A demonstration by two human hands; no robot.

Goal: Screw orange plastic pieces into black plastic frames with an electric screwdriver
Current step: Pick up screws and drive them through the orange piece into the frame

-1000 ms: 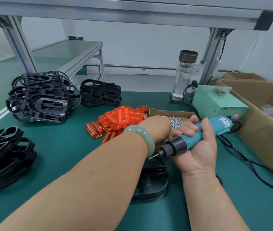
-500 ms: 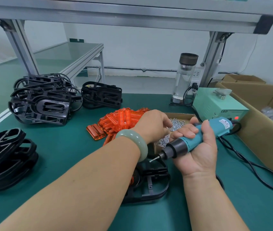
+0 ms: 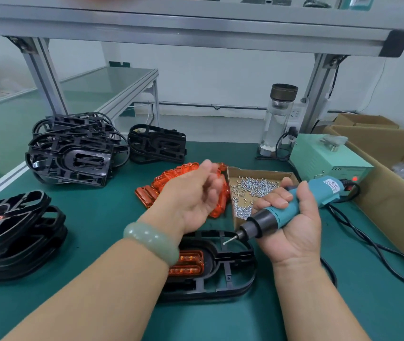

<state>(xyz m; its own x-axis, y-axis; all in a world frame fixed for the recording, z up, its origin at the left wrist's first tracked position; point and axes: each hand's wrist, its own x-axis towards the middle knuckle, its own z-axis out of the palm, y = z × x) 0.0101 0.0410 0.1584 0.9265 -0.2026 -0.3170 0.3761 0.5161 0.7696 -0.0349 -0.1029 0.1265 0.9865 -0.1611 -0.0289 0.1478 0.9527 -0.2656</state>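
The left hand [image 3: 193, 193] is drawing back from the screw box [image 3: 257, 170] it was reaching into, palm now turning inward above the pile of orange pieces [image 3: 169, 180], while the right hand [image 3: 292, 230] is still gripping the electric screwdriver [image 3: 281, 217] over the black frame [image 3: 223, 274] at the worktop's [image 3: 102, 217] near edge. The left fingers are curling loosely and blurring, so whether they are pinching a screw cannot be told; the forearm is hiding part of the frame's orange piece [image 3: 188, 263].

A small-factory assembly station: a green-matted workbench [image 3: 102, 217] under an aluminium-profile frame [image 3: 41, 75]. Left of the cardboard tray [image 3: 260, 170] of loose screws [image 3: 255, 188] lie a heap of identical orange pieces [image 3: 171, 178] and stacks of black frames [image 3: 73, 153]; right of it stand a screwdriver power box [image 3: 329, 161] and open cartons [image 3: 388, 193]
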